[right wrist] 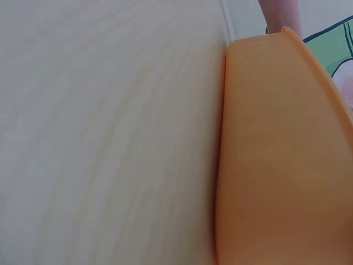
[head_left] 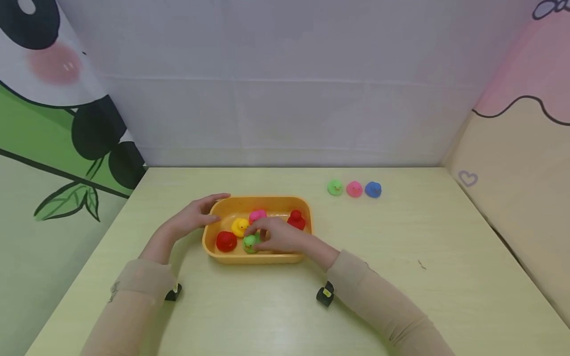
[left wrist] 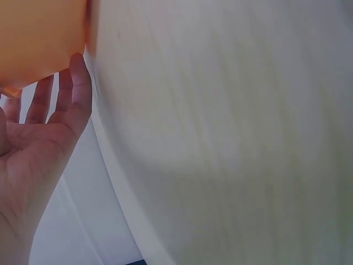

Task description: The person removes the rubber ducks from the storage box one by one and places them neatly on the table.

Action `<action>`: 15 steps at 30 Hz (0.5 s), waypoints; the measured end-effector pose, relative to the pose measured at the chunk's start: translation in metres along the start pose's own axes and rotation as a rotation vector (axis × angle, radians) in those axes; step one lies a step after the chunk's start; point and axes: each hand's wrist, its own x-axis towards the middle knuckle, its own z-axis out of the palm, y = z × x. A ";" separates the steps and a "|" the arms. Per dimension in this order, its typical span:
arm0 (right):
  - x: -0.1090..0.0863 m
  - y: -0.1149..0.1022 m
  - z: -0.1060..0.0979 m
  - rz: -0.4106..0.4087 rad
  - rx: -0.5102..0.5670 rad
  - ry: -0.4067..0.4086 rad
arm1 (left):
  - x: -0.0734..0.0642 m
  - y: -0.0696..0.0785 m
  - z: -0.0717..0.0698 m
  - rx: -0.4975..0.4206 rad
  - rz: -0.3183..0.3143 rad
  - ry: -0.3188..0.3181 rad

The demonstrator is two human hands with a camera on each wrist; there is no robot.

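pinch lightly, brace firmly

your left hand point(head_left: 192, 216) clasps the yellow tray point(head_left: 254, 259) at its left end; brace there. your right hand point(head_left: 282, 235) pinches the green toy duck point(head_left: 249, 243) inside the tray, near its front wall; squeeze gently.

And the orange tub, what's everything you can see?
The orange tub is shallow, open-topped, with rounded corners, and looks like plastic. It sits flat on the table, its long sides running left to right, with toy ducks inside. The left hand touches its left end; the right hand reaches inside.
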 end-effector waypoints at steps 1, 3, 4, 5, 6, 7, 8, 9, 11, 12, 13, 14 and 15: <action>0.000 0.000 0.000 -0.002 -0.002 -0.001 | 0.000 0.000 0.000 -0.003 -0.001 -0.001; 0.000 0.000 0.000 -0.005 -0.003 -0.002 | 0.000 -0.001 -0.001 -0.006 0.001 -0.003; 0.000 0.000 0.001 -0.006 0.000 -0.004 | 0.000 -0.001 -0.001 -0.006 0.001 -0.003; 0.000 0.000 0.001 -0.006 0.001 -0.006 | 0.000 -0.001 -0.001 -0.006 0.000 -0.002; 0.000 0.000 0.001 -0.007 0.000 -0.007 | 0.000 -0.002 -0.001 -0.005 0.002 -0.001; 0.000 0.000 0.001 -0.008 -0.001 -0.008 | 0.000 -0.002 -0.001 -0.004 0.002 -0.001; 0.000 -0.001 0.001 -0.006 -0.001 -0.009 | 0.000 -0.002 -0.001 -0.004 0.004 0.000; -0.001 -0.001 0.001 -0.003 0.000 -0.009 | 0.000 -0.003 0.000 -0.004 0.005 0.001; -0.001 -0.002 0.001 0.004 0.003 -0.008 | 0.000 -0.003 0.000 -0.003 0.007 0.002; -0.002 -0.002 0.001 0.009 0.006 -0.007 | 0.000 -0.003 0.000 -0.005 0.010 0.002; -0.002 -0.002 0.001 0.013 0.009 -0.007 | 0.001 -0.003 0.000 -0.008 0.009 0.002; -0.002 -0.003 0.001 0.017 0.012 -0.006 | 0.001 -0.003 0.001 -0.009 0.010 0.003; -0.002 -0.003 0.001 0.018 0.013 -0.006 | 0.001 -0.003 0.001 -0.011 0.010 0.004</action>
